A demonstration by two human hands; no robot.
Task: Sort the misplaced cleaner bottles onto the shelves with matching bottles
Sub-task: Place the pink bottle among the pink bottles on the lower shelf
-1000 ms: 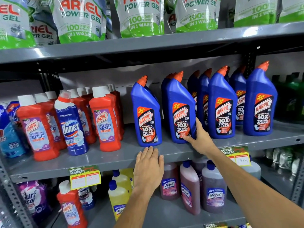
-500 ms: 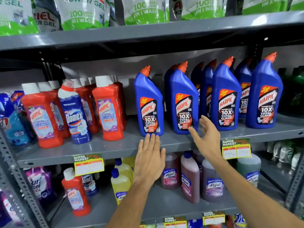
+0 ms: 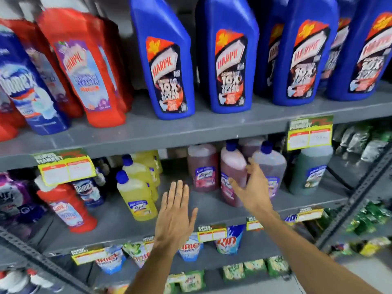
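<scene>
Domex bottle (image 3: 27, 90) stands left of Harpic bottles (image 3: 169, 66).

A single head-worn wide-angle camera faces a grey metal shelving unit (image 3: 191, 132) straight on and slightly downward, from close range. Tall blue plastic bottles (image 3: 167, 66) on the upper shelf fill the top edge, cut off above. The person's forearms enter from the bottom edge. Motion blur softens the whole view.

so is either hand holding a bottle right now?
No. The left hand is open and flat with nothing in it, and the right hand is open, reaching toward the pink Lizol bottle without gripping it.
</scene>
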